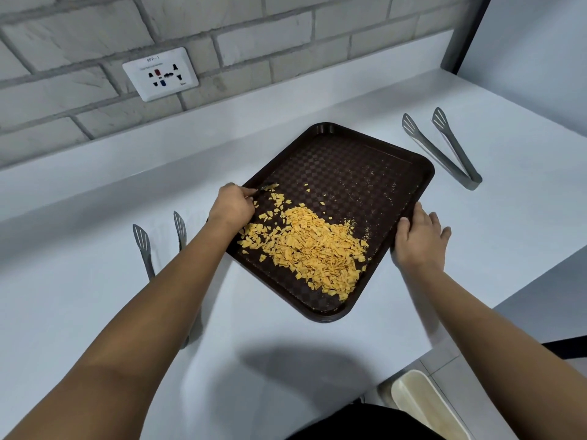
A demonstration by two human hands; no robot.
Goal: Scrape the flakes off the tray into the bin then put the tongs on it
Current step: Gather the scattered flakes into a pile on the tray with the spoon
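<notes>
A dark brown tray (374, 160) lies at an angle on the white counter. A heap of yellow flakes (314, 249) covers its near half. My left hand (232, 204) is over the tray's left rim, pinching a thin dark scraper (266, 187) whose tip touches the flakes. On the tray's right rim rests my right hand (419, 236), thumb on the edge and fingers outside it. One pair of grey tongs (451, 150) lies right of the tray. A second pair of tongs (144, 246) lies to the left, partly hidden by my left forearm.
A cream bin (422, 404) stands on the floor at the bottom right, below the counter's edge. A brick wall with a white socket plate (160, 74) runs behind the counter (95, 296). The counter ends in a corner on the right near the bin.
</notes>
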